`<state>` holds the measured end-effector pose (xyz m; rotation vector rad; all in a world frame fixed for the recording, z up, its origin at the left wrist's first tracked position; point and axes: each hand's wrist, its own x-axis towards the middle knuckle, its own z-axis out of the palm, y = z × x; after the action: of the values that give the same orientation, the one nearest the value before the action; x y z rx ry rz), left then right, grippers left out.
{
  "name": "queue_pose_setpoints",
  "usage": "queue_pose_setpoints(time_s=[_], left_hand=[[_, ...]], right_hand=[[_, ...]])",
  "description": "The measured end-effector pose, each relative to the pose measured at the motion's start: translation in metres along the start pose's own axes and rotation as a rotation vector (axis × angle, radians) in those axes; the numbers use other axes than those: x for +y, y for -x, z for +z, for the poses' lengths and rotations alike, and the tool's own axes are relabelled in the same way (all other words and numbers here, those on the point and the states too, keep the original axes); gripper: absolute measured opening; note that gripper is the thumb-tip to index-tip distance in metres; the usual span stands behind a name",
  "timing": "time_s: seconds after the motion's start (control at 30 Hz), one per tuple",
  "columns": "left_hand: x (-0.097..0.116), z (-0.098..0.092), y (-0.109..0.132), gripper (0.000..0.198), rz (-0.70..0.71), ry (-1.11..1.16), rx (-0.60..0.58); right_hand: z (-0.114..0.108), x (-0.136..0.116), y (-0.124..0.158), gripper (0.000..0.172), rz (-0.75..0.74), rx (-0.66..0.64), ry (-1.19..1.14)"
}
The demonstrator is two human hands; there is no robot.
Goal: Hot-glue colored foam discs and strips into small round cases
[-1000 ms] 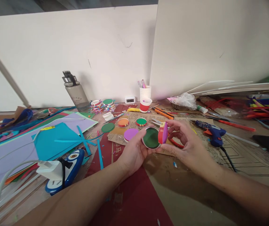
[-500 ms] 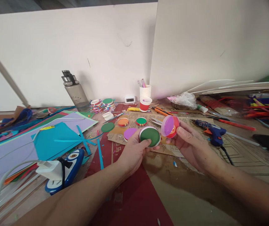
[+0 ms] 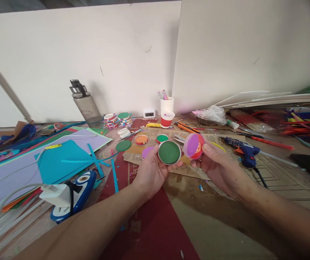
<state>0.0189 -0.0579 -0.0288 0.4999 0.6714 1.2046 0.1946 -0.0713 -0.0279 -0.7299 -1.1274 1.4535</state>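
My left hand (image 3: 153, 171) is closed around the rim of a round piece with a dark green face (image 3: 169, 152) and a pale edge, tilted toward me. Just to its right, my right hand (image 3: 217, 166) grips a small red paper cup (image 3: 199, 148) by its side, its purple-covered end (image 3: 191, 145) facing left. The two pieces are close together but apart. Behind my left hand a purple disc (image 3: 147, 152) is partly hidden. Beyond lie a green-topped ring (image 3: 162, 138), an orange-topped ring (image 3: 141, 139) and a flat green disc (image 3: 123, 145).
A hot glue gun (image 3: 245, 151) lies at right, scissors (image 3: 179, 138) behind the cup. Stacked paper cups (image 3: 167, 104), a small clock (image 3: 149, 114) and a bottle (image 3: 86, 104) stand by the wall. Coloured paper (image 3: 63, 160) and a blue-white power strip (image 3: 81, 191) are at left.
My left thumb has moved from the middle of the green face to its edge, and the piece has tilted up toward me. My right hand holds the cup nearly as before.
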Motion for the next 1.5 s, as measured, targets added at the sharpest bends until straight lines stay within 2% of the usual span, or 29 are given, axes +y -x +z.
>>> queue_pose_setpoints(time_s=[0.1,0.33,0.47,0.57,0.67,0.77,0.9,1.03,1.2,1.37,1.5], left_hand=[[0.001,0.0,-0.001,0.027,-0.014,0.012,0.019],[0.002,0.004,0.002,0.029,-0.011,0.061,-0.045],[-0.001,0.002,0.001,0.024,0.015,0.08,-0.069],[-0.004,-0.002,0.0,0.021,0.031,0.045,-0.123],[-0.006,-0.003,-0.001,0.022,0.047,-0.004,-0.158],[-0.005,-0.001,-0.001,0.022,0.089,-0.01,-0.103],[0.001,0.0,-0.003,0.021,0.152,0.005,-0.002],[0.005,-0.003,-0.006,0.036,0.137,-0.028,0.02],[0.005,-0.005,-0.006,0.047,0.104,-0.074,0.042],[0.004,-0.005,-0.006,0.057,0.072,-0.14,0.0],[0.004,-0.007,-0.005,0.053,0.088,-0.161,-0.024]], right_hand=[[0.0,0.0,0.0,0.019,0.039,-0.006,-0.034],[0.001,0.0,0.0,0.029,0.136,-0.065,-0.126],[0.002,-0.001,0.0,0.027,0.115,-0.047,-0.099],[0.003,-0.002,0.001,0.023,0.056,-0.039,0.022],[0.0,-0.001,0.002,0.031,-0.001,-0.015,0.197],[-0.004,0.0,0.001,0.041,-0.033,0.018,0.364],[-0.005,0.001,-0.001,0.049,0.023,0.047,0.521],[-0.003,0.001,-0.002,0.049,0.053,0.026,0.588],[-0.005,0.003,-0.001,0.038,0.089,-0.054,0.436],[-0.003,0.003,-0.003,0.037,0.207,-0.023,0.131],[0.001,0.001,-0.004,0.038,0.291,-0.003,-0.003]])
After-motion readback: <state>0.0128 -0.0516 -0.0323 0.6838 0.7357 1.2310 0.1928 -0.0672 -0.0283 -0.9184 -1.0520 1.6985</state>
